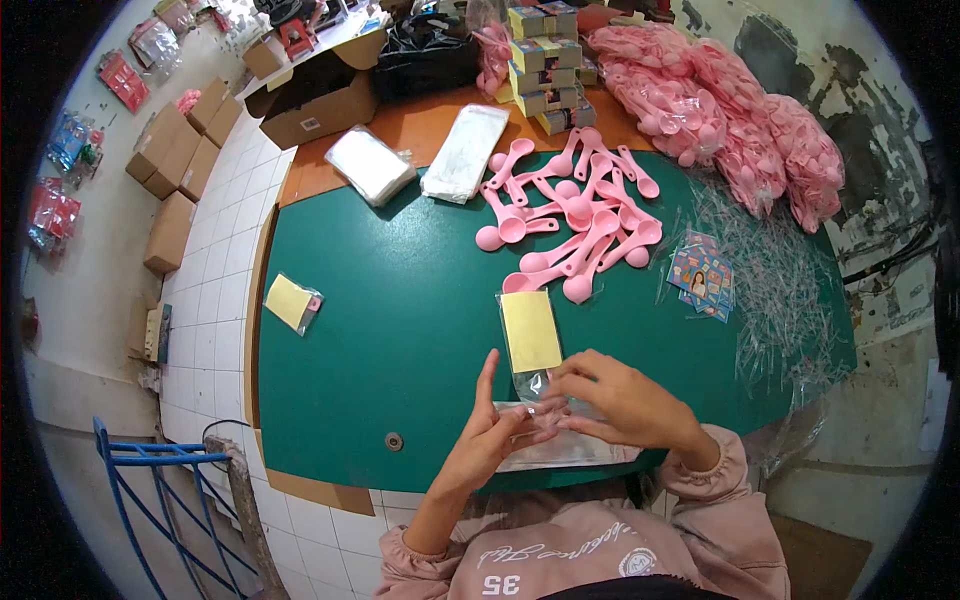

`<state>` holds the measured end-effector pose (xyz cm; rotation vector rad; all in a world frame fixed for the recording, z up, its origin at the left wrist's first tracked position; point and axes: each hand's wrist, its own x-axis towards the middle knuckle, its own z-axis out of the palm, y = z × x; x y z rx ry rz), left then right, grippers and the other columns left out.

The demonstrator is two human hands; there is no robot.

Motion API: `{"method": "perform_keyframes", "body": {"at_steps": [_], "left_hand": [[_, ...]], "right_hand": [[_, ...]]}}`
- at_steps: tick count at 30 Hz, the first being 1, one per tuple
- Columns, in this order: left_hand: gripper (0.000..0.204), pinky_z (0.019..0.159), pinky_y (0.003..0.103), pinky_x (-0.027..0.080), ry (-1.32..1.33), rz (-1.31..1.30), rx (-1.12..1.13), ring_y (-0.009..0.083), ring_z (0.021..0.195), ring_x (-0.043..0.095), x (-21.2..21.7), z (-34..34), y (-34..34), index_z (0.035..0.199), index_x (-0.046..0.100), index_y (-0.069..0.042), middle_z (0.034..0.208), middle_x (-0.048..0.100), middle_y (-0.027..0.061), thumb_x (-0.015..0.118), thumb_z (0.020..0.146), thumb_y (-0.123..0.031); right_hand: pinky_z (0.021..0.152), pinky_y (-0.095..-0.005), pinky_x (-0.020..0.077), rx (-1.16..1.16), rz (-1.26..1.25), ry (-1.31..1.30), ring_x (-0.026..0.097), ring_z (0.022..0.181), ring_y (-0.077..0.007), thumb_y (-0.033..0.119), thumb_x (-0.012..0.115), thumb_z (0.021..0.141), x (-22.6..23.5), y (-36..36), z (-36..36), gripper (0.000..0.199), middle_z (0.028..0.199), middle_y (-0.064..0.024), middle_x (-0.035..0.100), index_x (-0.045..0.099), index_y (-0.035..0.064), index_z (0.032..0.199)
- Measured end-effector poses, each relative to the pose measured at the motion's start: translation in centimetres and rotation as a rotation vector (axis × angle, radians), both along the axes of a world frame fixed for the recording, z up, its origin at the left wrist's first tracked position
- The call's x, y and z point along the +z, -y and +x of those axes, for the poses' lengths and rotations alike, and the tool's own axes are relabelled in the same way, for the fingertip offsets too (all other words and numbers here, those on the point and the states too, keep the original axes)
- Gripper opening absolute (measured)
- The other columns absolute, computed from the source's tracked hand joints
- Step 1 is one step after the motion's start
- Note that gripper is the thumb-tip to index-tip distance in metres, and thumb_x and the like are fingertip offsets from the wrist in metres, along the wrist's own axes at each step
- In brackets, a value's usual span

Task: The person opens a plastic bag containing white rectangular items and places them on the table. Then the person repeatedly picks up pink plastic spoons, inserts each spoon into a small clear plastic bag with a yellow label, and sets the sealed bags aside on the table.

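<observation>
A clear plastic bag with a yellow card (pixel 531 332) in it lies flat at the near middle of the green table. Its near, loose end bunches up between my two hands. My left hand (pixel 492 434) points its index finger up while the thumb and other fingers pinch the film. From the other side my right hand (pixel 626 401) bends its fingers over the same end, and its fingertips are partly hidden. Under my hands, along the table's near edge, lie flat clear plastic sleeves (pixel 590 452). Just beyond the bag is a loose heap of pink measuring spoons (pixel 572 212).
Another bagged yellow card (pixel 291 303) lies at the left. Two stacks of clear bags (pixel 466 152) sit at the back, beside piled card bundles (pixel 545 65). Bulging bags of pink spoons (pixel 720 120) line the back right. Thin plastic strips (pixel 780 290) and printed cards (pixel 701 276) cover the right side.
</observation>
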<state>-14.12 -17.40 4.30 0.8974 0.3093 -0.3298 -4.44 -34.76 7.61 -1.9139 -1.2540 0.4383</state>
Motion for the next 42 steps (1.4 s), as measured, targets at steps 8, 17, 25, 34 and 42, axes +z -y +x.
{"method": "perform_keyframes", "body": {"at_steps": [8, 17, 25, 34, 42], "left_hand": [[0.061, 0.086, 0.043, 0.049, -0.025, 0.063, -0.068, 0.0335, 0.106, 0.055, -1.0, -1.4, -0.1, 0.14, -0.006, -0.024, 0.117, 0.049, 0.0272, 0.031, 0.095, -0.007], [0.058, 0.088, 0.036, 0.047, -0.019, 0.156, -0.036, 0.0269, 0.102, 0.057, -0.9, -1.9, 0.8, 0.14, -0.007, -0.018, 0.11, 0.053, 0.0215, 0.029, 0.096, -0.008], [0.054, 0.083, 0.031, 0.048, 0.172, 0.506, 0.019, 0.0164, 0.091, 0.059, -1.6, -2.0, 1.2, 0.141, 0.009, -0.01, 0.097, 0.059, 0.0155, 0.035, 0.094, -0.007], [0.039, 0.07, 0.02, 0.048, 0.139, 0.315, -0.051, 0.0111, 0.077, 0.06, -0.8, 0.2, 0.9, 0.128, 0.036, -0.005, 0.08, 0.061, 0.0064, 0.044, 0.09, -0.002], [0.023, 0.074, 0.024, 0.051, 0.117, 0.285, -0.063, 0.0174, 0.089, 0.062, -1.0, 0.2, 0.8, 0.11, 0.051, 0.002, 0.095, 0.063, 0.0129, 0.04, 0.093, -0.008]], "right_hand": [[0.07, -0.0374, 0.044, -0.017, -0.062, -0.058, 0.054, 0.078, -0.03, 0.015, 0.061, 0.077, -1.6, -0.2, -1.5, 0.018, 0.09, -0.0109, 0.052, 0.053, 0.0053, 0.09], [0.069, -0.0364, 0.0424, -0.054, -0.079, 0.057, 0.053, 0.079, -0.0262, 0.014, 0.061, 0.077, -3.2, -0.9, -1.5, 0.017, 0.085, -0.008, 0.051, 0.055, 0.0057, 0.091], [0.067, -0.0335, 0.0388, 0.004, -0.099, 0.198, 0.051, 0.075, -0.0233, 0.015, 0.063, 0.074, -2.4, -1.4, -1.5, 0.015, 0.079, -0.0071, 0.05, 0.053, 0.0067, 0.081], [0.075, -0.0361, 0.0394, 0.169, 0.031, 0.267, 0.05, 0.075, -0.0237, 0.016, 0.06, 0.074, -1.5, 0.2, -0.9, 0.016, 0.076, -0.008, 0.048, 0.052, 0.0045, 0.082], [0.075, -0.0337, 0.0424, -0.77, -0.153, -0.114, 0.05, 0.083, -0.0195, 0.015, 0.061, 0.08, -0.8, 13.3, 10.7, 0.017, 0.085, -0.0096, 0.051, 0.053, 0.0037, 0.091]]}}
